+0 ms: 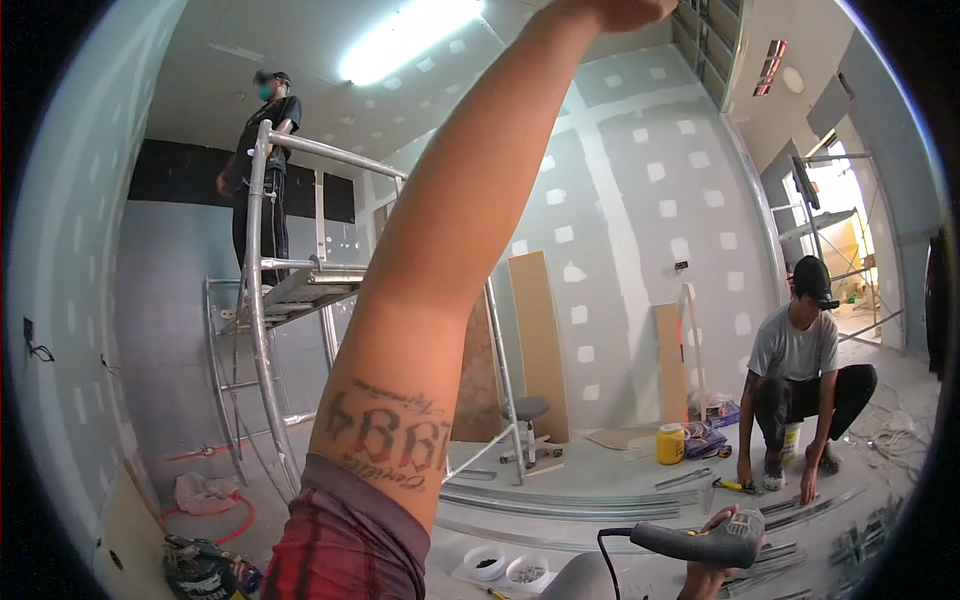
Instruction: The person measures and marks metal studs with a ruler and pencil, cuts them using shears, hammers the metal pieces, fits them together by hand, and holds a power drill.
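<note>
My left arm is raised across the middle of the view, and my left hand (632, 12) is cut off by the top edge, with its fingers hidden. At the lower right, my right hand (704, 578) is closed round a grey corded power tool (695, 540). A black cord hangs from the tool's left end. Just left of the tool, white tubs (528, 572) hold small dark and metallic pieces, perhaps screws.
One person (268, 170) stands on a metal scaffold (262, 300) at left. Another person (800, 360) squats at right, hands near metal profiles (600, 505) and a yellow-handled tool (735, 486). A yellow tub (670, 445) and board (540, 345) are by the wall.
</note>
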Demonstrator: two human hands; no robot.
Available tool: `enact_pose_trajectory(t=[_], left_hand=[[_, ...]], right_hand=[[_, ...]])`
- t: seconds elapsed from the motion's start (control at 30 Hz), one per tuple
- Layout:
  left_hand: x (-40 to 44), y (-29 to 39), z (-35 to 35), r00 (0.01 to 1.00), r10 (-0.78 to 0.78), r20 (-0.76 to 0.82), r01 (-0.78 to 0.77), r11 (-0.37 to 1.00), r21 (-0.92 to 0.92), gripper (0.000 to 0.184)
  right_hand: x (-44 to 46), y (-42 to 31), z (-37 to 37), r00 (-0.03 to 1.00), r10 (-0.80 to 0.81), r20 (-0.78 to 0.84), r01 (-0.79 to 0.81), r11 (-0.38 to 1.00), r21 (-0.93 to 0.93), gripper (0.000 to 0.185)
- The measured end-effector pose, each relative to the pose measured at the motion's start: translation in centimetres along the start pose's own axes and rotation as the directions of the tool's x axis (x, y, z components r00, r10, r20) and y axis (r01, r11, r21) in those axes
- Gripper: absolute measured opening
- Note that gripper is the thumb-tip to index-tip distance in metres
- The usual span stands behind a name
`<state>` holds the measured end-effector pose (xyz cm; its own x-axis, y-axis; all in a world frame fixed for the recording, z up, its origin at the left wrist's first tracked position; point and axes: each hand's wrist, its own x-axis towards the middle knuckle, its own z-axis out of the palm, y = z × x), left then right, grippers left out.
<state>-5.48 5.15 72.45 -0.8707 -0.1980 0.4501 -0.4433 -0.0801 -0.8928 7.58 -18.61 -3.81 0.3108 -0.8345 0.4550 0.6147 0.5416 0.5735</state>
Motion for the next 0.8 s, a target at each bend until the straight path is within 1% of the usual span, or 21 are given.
enact_pose_trajectory(t=[0.03, 0.07, 0.13, 0.17, 0.23, 0.27, 0.3, 0.33, 0.37, 0.43, 0.5, 0.53, 0.57, 0.6, 0.67, 0.73, 0.77, 0.8], left_hand=[[-1.0, 0.1, 0.5, 0.995, -0.057, 0.087, 0.056, 0.998, 0.011, 0.089], [-2.3, 0.2, 0.8, 0.977, -0.119, 0.177, 0.117, 0.993, 0.024, 0.089], [-3.8, -0.1, 1.2, 0.928, -0.215, 0.304, 0.21, 0.977, 0.047, 0.089], [-4.5, -0.2, 1.5, 0.911, -0.243, 0.333, 0.238, 0.97, 0.055, 0.09], [-5.3, -1.1, 2.1, 0.915, -0.236, 0.326, 0.231, 0.971, 0.054, 0.09], [-5.6, -1.3, 2.2, 0.921, -0.228, 0.316, 0.223, 0.973, 0.051, 0.091], [-5.7, -1.5, 2.2, 0.919, -0.23, 0.32, 0.225, 0.973, 0.052, 0.091], [-5.7, -1.4, 2.0, 0.902, -0.269, 0.339, 0.263, 0.963, 0.063, 0.09], [-5.8, -1.4, 1.8, 0.883, -0.306, 0.357, 0.3, 0.951, 0.075, 0.09], [-5.8, -1.5, 1.5, 0.889, -0.305, 0.342, 0.299, 0.952, 0.069, 0.09], [-5.7, -1.5, 1.5, 0.896, -0.301, 0.326, 0.297, 0.953, 0.062, 0.089], [-5.6, -1.7, 1.7, 0.915, -0.278, 0.293, 0.279, 0.959, 0.037, 0.088], [-5.5, -1.8, 1.8, 0.932, -0.255, 0.26, 0.26, 0.965, 0.013, 0.087], [-5.4, -2.0, 1.9, 0.932, -0.253, 0.26, 0.259, 0.966, 0.012, 0.087], [-5.0, -1.5, 1.4, 0.927, -0.257, 0.272, 0.241, 0.966, 0.091, 0.087], [-4.7, -1.0, 1.0, 0.921, -0.266, 0.285, 0.255, 0.964, 0.077, 0.087], [-4.6, -0.8, 1.0, 0.914, -0.277, 0.296, 0.27, 0.961, 0.066, 0.087], [-4.6, -0.6, 0.9, 0.914, -0.275, 0.297, 0.269, 0.961, 0.064, 0.087]], right_hand=[[0.5, 0.8, 0.3, 0.99, -0.141, -0.003, 0.141, 0.99, -0.028, 0.065], [-0.5, 0.7, 0.9, 0.996, -0.089, -0.003, 0.088, 0.994, -0.065, 0.065], [-4.5, 5.4, 9.6, 1.0, 0.016, -0.002, -0.016, 0.99, -0.138, 0.064], [-4.0, 4.7, 8.8, 1.0, 0.018, -0.007, -0.019, 0.99, -0.137, 0.064], [-2.7, 3.0, 6.3, 0.975, -0.139, -0.175, 0.109, 0.979, -0.172, 0.065], [-2.6, 3.2, 5.2, 0.974, -0.137, -0.179, 0.106, 0.979, -0.173, 0.065], [-2.4, 3.4, 4.2, 0.983, -0.166, -0.085, 0.15, 0.975, -0.166, 0.064], [-2.4, 3.8, 4.1, 0.981, -0.194, 0.011, 0.194, 0.969, -0.156, 0.064], [-2.4, 3.5, 4.4, 0.981, -0.193, 0.01, 0.192, 0.969, -0.156, 0.064], [-2.7, 2.3, 5.7, 0.988, -0.028, -0.15, 0.013, 0.995, -0.102, 0.063], [-2.8, 1.9, 5.5, 0.986, -0.024, -0.165, 0.009, 0.996, -0.088, 0.063], [-2.8, 1.8, 5.5, 0.984, -0.02, -0.179, 0.007, 0.997, -0.075, 0.062], [-2.8, 1.8, 5.4, 0.983, -0.021, -0.18, 0.008, 0.997, -0.074, 0.062], [-2.9, 1.8, 5.4, 0.986, -0.023, -0.166, 0.01, 0.997, -0.08, 0.063], [-3.2, 2.3, 5.8, 0.988, -0.026, -0.152, 0.014, 0.996, -0.084, 0.063], [-3.6, 2.5, 6.3, 0.994, 0.008, -0.112, -0.02, 0.995, -0.101, 0.062], [-3.5, 2.3, 6.0, 0.994, 0.006, -0.113, -0.017, 0.995, -0.1, 0.062], [-3.2, 2.0, 5.4, 0.997, -0.002, -0.073, -0.008, 0.991, -0.133, 0.061]])
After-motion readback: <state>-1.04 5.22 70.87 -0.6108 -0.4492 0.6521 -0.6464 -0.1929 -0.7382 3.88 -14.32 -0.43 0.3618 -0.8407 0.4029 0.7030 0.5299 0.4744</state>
